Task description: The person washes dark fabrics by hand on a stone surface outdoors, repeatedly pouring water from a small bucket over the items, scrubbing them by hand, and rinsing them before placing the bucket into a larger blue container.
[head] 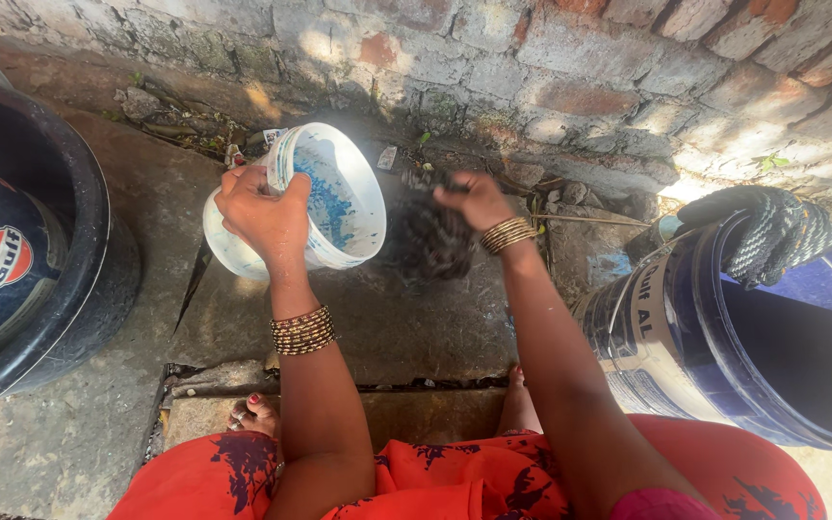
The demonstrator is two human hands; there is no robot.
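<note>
While left hand (264,214) clamps white tub (325,197) by rim, fingers curled shut over edge, tub lies tipped, mouth facing right, long axis roughly level. Right hand (474,199) closed on dark scrubber (428,241), blurred, just right of tub mouth and slightly below; right hand nearer scrubber, left nearer tub. All over stone slab (406,327) beside brick wall (570,77). Count: one tub, one scrubber, one blue bucket (724,337) at right with rope (772,231) on rim, one black basin (60,260) at left.

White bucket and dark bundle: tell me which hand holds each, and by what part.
Left hand grips the white bucket by its rim, tilted. Right hand clutches the dark scrubber-like bundle at its top.
</note>
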